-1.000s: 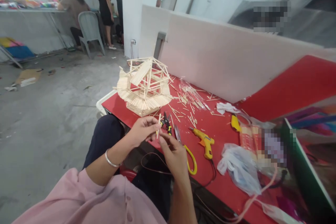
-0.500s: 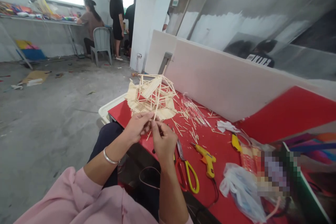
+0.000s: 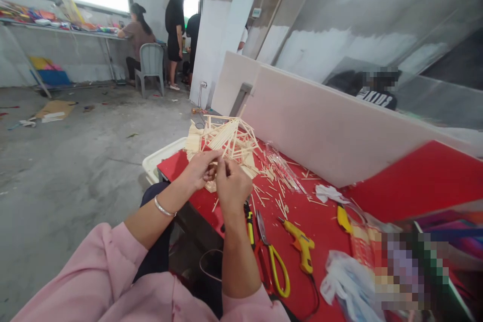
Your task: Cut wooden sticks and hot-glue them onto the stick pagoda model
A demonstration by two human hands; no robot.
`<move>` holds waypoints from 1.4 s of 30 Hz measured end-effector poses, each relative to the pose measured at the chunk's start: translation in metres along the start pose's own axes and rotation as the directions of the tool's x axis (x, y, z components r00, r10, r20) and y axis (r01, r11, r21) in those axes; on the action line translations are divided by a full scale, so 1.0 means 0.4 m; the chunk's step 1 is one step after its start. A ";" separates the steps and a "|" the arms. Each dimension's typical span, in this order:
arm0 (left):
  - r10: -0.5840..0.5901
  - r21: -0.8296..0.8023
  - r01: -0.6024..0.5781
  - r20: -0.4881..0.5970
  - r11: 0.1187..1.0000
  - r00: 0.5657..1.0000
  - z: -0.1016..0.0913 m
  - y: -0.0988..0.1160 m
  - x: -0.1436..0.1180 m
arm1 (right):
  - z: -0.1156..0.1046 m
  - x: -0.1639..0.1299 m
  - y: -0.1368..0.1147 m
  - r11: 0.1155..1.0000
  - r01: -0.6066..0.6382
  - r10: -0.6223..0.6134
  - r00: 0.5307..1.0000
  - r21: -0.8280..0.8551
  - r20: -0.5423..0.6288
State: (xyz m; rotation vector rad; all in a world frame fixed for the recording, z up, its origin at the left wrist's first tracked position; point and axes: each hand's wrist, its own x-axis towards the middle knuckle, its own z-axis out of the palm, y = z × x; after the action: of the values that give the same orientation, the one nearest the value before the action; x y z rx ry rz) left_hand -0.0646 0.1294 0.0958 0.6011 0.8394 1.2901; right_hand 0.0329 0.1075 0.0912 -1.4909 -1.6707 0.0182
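Observation:
My left hand and my right hand meet in front of a small framework of thin wooden sticks. Thumbs and forefingers are pinched together on a pale wooden stick; my fingers hide its near end. Slatted panels of side-by-side sticks form the framework's roof, and a broad slatted base spreads under it. Whether the pinched stick touches the framework cannot be made out. Right of my right forearm lie scissors with red and yellow handles, a yellow-and-black cutter and a yellow glue gun.
Loose stick pieces and a clear plastic packet litter the red tabletop. A white board stands along its far side. At right is a crumpled plastic bag. People and a grey chair are farther back.
Both hands have come slightly up toward the framework, covering more of its front. The whole view has shifted, so the table and room appear lower and a little to the right.

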 end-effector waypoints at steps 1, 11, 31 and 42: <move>-0.005 -0.003 0.005 -0.001 1.000 1.000 0.001 0.004 0.001 | -0.002 0.003 0.000 1.000 0.001 -0.001 1.000 -0.006 0.021; -0.048 0.058 0.040 0.143 0.998 0.989 -0.005 0.013 -0.033 | -0.019 -0.041 0.011 0.995 0.095 -0.095 0.995 -0.013 0.017; -0.053 0.024 0.051 0.095 0.998 0.994 -0.012 0.031 -0.011 | -0.063 0.107 0.060 0.911 0.410 -0.410 0.912 -0.046 0.008; -0.065 0.119 0.058 0.060 0.991 0.996 0.007 0.061 -0.011 | -0.049 0.127 0.061 0.896 0.415 -0.415 0.909 -0.158 0.035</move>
State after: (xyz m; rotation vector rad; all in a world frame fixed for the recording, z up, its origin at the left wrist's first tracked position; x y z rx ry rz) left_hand -0.0767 0.1302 0.1178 0.7002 0.8786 1.1660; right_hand 0.0691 0.1454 0.1196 -1.2164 -2.0000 -0.3578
